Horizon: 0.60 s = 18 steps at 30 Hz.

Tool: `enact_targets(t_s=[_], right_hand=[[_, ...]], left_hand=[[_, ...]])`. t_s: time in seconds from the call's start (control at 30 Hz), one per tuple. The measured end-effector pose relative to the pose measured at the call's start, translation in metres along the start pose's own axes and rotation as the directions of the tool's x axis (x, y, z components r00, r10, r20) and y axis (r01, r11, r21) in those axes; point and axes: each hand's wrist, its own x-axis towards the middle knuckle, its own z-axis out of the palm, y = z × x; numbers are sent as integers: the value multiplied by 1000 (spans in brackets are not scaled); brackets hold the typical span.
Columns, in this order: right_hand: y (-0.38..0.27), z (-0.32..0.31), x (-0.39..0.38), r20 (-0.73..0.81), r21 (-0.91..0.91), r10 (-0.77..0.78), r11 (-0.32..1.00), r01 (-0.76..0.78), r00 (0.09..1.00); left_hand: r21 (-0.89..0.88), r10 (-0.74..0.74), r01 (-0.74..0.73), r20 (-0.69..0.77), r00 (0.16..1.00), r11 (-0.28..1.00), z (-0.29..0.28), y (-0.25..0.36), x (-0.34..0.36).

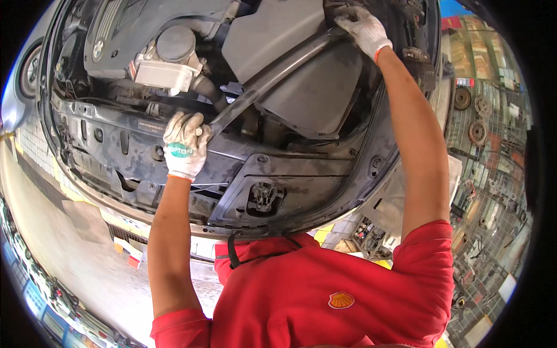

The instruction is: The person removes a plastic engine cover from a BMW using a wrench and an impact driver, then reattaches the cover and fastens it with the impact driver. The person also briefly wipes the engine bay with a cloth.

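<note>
A long dark brace bar (278, 72) runs diagonally across the engine bay of a car, from the front panel up to the far right corner. My left hand (185, 145), in a white work glove with a green patch, is closed at the bar's near end by the front panel (116, 136). At the far end, my right hand (364, 33) in a similar glove has its fingers curled on the bar. The bar's very ends are partly hidden by the gloves. Beneath it lies a large grey plastic box-shaped cover (316, 93).
A grey engine cover (133, 29) and a metal housing with a round cap (176, 43) sit left of the bar. A latch opening (266, 197) is in the front panel close to my body. Tools and parts, including round discs (478, 132), lie on the right-hand floor.
</note>
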Motion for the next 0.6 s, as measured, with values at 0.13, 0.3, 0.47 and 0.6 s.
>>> enact_targets(t_s=[0.13,0.3,0.47,0.6], right_hand=[[-10,24,-14,-270,165,-50,981,97,962],[-29,39,-8,-296,737,230,672,69,927],[2,37,-5,-242,535,97,843,49,965],[3,26,-6,-108,717,113,697,-1,988]], left_hand=[[43,-19,19,-4,1000,999,-1,0,-4],[108,-71,59,112,991,992,-5,-4,-3],[-50,-147,152,92,985,987,-14,-2,7],[-145,-221,234,98,970,961,-13,1,8]])
